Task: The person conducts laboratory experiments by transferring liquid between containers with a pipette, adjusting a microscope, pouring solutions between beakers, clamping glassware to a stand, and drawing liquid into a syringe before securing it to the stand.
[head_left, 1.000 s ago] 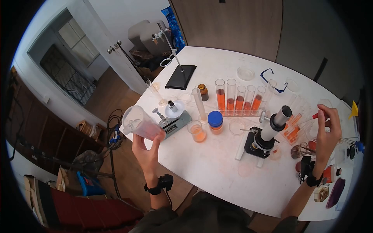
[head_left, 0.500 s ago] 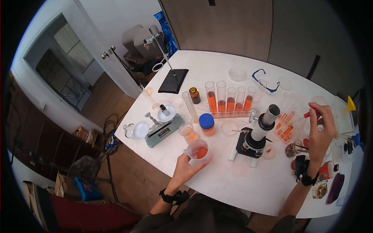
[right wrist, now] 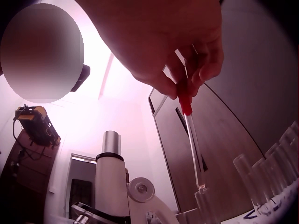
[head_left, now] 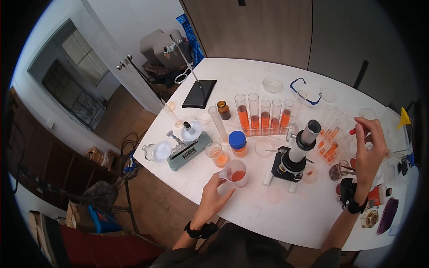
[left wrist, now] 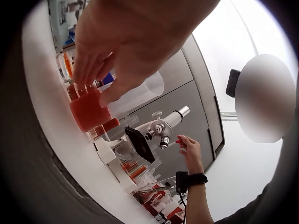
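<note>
A clear plastic beaker [head_left: 239,166] with a spout or handle and some red liquid [left wrist: 88,109] stands near the table's front edge. My left hand [head_left: 213,198] is at its left side, fingertips right at the beaker's side and handle, thumb spread away in the head view. At the right my right hand [head_left: 371,145] pinches the red bulb [right wrist: 185,100] of a glass dropper [right wrist: 192,149] between thumb and fingers. The dropper points down, its tip overlapping the mouth of a clear glass tube [right wrist: 205,205] in the right wrist view.
A microscope [head_left: 292,161] stands between the hands. Behind the beaker are a blue-lidded jar [head_left: 237,142], a small beaker of orange liquid [head_left: 217,156] and a rack of test tubes [head_left: 268,131]. A balance [head_left: 191,151] sits at left, a ring stand [head_left: 199,94] behind it, blue-framed goggles [head_left: 308,100] at the back.
My left hand has brought the beaker from the left, over the balance, to the table's front middle and tilted it upright; its thumb has moved off the side. The right hand keeps the dropper.
</note>
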Motion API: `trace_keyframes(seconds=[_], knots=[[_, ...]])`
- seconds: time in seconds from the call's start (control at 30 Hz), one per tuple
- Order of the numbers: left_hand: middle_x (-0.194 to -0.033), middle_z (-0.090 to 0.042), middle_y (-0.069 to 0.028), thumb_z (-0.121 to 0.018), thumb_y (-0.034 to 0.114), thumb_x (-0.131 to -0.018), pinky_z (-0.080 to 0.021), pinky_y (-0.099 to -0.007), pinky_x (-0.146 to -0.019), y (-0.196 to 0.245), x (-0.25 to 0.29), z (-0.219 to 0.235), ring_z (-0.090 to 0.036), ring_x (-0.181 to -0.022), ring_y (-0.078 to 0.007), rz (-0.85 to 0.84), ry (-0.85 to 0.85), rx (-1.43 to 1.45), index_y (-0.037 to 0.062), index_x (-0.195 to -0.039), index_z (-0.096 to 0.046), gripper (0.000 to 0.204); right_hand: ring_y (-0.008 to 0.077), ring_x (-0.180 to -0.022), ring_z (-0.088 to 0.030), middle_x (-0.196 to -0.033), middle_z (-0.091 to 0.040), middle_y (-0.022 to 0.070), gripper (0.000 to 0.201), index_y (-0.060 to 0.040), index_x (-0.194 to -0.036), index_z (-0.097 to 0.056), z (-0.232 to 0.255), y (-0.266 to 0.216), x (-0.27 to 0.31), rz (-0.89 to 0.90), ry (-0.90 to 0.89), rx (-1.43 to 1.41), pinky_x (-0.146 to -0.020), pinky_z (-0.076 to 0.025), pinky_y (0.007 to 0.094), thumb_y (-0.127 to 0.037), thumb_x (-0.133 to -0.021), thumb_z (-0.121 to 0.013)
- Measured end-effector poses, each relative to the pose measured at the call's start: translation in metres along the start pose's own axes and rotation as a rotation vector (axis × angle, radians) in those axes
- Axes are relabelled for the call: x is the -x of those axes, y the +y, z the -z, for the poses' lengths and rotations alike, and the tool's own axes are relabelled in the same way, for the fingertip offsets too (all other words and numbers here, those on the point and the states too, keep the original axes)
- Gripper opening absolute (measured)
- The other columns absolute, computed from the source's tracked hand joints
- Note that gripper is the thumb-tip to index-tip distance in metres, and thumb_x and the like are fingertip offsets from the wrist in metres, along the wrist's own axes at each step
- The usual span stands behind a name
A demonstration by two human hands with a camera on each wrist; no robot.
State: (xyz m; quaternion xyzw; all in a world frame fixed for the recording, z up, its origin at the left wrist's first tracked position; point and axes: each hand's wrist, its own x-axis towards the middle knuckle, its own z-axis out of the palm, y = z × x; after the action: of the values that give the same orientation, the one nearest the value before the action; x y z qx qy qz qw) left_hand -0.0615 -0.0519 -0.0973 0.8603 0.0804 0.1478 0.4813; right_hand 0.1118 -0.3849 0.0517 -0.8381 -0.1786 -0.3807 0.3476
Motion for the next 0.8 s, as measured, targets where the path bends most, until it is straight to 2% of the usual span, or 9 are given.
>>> trace_keyframes(seconds=[0.07, 0.17, 0.23, 0.33, 0.37, 0.43, 0.57, 0.8], knots=[[-0.114, -0.071, -0.0157, -0.075, 0.001, -0.085, -0.058, -0.035, -0.089, 0.003, 0.004, 0.014, -0.069, -0.107, -0.0262, -0.009, 0.041, -0.039, -0.0003, -0.123, -0.065, 0.039, 0.0101, -0.078, -0.065, -0.087, -0.065, 0.0023, 0.01, -0.0054, -0.102, -0.073, -0.001, 0.001, 0.0, 0.005, -0.003, -0.004, -0.059, -0.041, 0.0233, -0.005, -0.095, -0.066], [-0.097, -0.073, -0.0114, -0.071, -0.005, -0.085, -0.057, -0.031, -0.072, 0.006, 0.001, 0.039, -0.07, -0.092, -0.0223, -0.085, 0.307, -0.176, 0.0017, -0.105, -0.072, 0.021, 0.0099, -0.078, -0.065, -0.087, -0.064, 0.0021, 0.01, -0.0053, -0.102, -0.072, -0.001, 0.002, -0.001, 0.016, -0.003, 0.004, -0.06, -0.041, 0.0237, -0.004, -0.095, -0.065], [-0.092, -0.072, -0.009, -0.07, -0.006, -0.085, -0.051, -0.0302, -0.062, 0.007, -0.015, 0.059, -0.066, -0.081, -0.0208, -0.204, 0.498, -0.327, 0.004, -0.1, -0.073, 0.019, 0.0099, -0.077, -0.064, -0.087, -0.064, 0.002, 0.01, -0.0053, -0.102, -0.072, -0.001, 0.003, -0.002, 0.017, 0.004, 0.017, -0.06, -0.041, 0.0238, -0.004, -0.095, -0.065], [-0.102, -0.068, -0.0074, -0.072, -0.002, -0.084, -0.051, -0.0373, -0.084, 0.018, -0.047, 0.087, -0.059, -0.098, -0.0268, -0.245, 0.589, -0.544, 0.0049, -0.102, -0.072, 0.019, 0.01, -0.078, -0.064, -0.088, -0.065, 0.002, 0.01, -0.0055, -0.102, -0.072, 0.0, 0.004, -0.001, -0.023, -0.01, 0.008, -0.06, -0.042, 0.0237, -0.004, -0.095, -0.065], [-0.102, -0.068, -0.0074, -0.072, -0.002, -0.084, -0.051, -0.0373, -0.084, 0.019, -0.059, 0.093, -0.059, -0.098, -0.0268, -0.245, 0.596, -0.543, 0.0049, -0.102, -0.072, 0.019, 0.01, -0.078, -0.064, -0.088, -0.065, 0.002, 0.01, -0.0055, -0.102, -0.072, 0.001, 0.004, -0.001, -0.017, -0.008, 0.005, -0.06, -0.042, 0.0237, -0.004, -0.095, -0.065], [-0.112, -0.065, -0.0083, -0.076, 0.004, -0.084, -0.047, -0.0415, -0.092, 0.017, -0.085, 0.102, -0.053, -0.107, -0.0301, -0.321, 0.625, -0.675, 0.0044, -0.105, -0.071, 0.021, 0.0101, -0.078, -0.064, -0.088, -0.065, 0.0021, 0.01, -0.0054, -0.101, -0.072, 0.002, 0.002, -0.001, -0.022, -0.008, 0.006, -0.061, -0.042, 0.0236, -0.004, -0.095, -0.065], [-0.115, -0.063, -0.0095, -0.078, 0.009, -0.084, -0.048, -0.0426, -0.091, 0.006, -0.122, 0.102, -0.05, -0.111, -0.0313, -0.303, 0.631, -0.679, 0.0039, -0.106, -0.07, 0.024, 0.0101, -0.078, -0.064, -0.087, -0.065, 0.0022, 0.009, -0.0054, -0.101, -0.072, 0.002, 0.001, -0.002, -0.001, -0.001, 0.004, -0.06, -0.043, 0.0237, -0.004, -0.095, -0.065], [-0.111, -0.063, -0.01, -0.08, 0.014, -0.084, -0.048, -0.0418, -0.087, -0.003, -0.137, 0.101, -0.05, -0.107, -0.0318, -0.234, 0.577, -0.747, 0.0033, -0.098, -0.072, 0.02, 0.0106, -0.076, -0.065, -0.086, -0.064, 0.0025, 0.009, -0.0053, -0.101, -0.072, -0.002, 0.003, -0.004, -0.008, -0.008, -0.012, -0.06, -0.042, 0.0235, -0.004, -0.094, -0.065]])
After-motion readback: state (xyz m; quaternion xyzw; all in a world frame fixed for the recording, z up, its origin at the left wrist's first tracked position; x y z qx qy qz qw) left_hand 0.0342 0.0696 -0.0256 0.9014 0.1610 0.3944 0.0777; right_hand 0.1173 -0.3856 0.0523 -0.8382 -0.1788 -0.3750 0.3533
